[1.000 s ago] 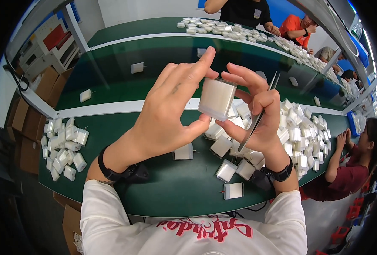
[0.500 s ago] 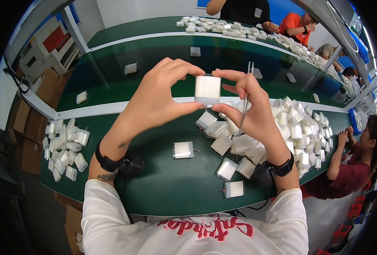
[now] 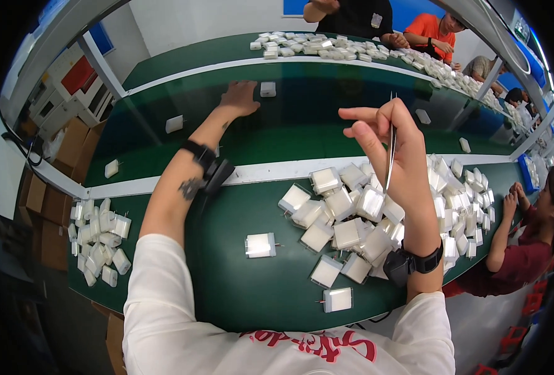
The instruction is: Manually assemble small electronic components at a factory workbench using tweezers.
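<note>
My left hand is stretched over the dark green belt, left of a small white block in a clear casing. Its fingers are blurred, and anything beneath its palm is hidden. My right hand is raised above a heap of similar blocks, closed around metal tweezers; its index finger and thumb stick out. On the near green table, one block lies alone with a metal pin pointing right. Another block lies near the front edge.
A smaller pile of blocks is at the table's left end. A white rail separates table and belt. Single blocks lie along the belt. Co-workers sit across it, and another person is at the right. Cardboard boxes stand left.
The block that both hands held up is no longer visible. My left hand has moved away to the far left over the belt; the right still has the tweezers. The view has shifted slightly.
</note>
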### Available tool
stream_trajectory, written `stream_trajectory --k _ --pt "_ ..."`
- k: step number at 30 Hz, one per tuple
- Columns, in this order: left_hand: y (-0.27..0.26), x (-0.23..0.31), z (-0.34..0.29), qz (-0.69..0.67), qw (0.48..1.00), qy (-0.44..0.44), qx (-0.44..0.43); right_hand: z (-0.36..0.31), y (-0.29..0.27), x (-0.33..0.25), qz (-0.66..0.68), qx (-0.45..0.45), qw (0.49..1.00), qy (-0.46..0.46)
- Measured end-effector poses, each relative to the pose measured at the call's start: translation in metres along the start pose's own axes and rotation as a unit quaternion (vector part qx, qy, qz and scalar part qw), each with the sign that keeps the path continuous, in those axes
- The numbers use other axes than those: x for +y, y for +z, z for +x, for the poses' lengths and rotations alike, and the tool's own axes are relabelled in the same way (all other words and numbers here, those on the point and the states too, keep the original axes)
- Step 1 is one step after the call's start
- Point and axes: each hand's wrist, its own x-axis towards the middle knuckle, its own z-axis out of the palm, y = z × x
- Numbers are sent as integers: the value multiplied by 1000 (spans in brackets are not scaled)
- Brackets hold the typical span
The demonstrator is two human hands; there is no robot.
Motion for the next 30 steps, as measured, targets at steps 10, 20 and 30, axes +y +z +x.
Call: stream_trajectory --k 10,20,30 --pt "3 -5 15 -203 978 50 -5 0 -4 0 -112 -40 992 -34" --pt "-164 136 -191 -359 909 190 98 -8 8 -11 -131 -96 974 -159" --pt "-167 137 -214 -348 869 272 222 -15 19 -26 -44 -137 964 -222"
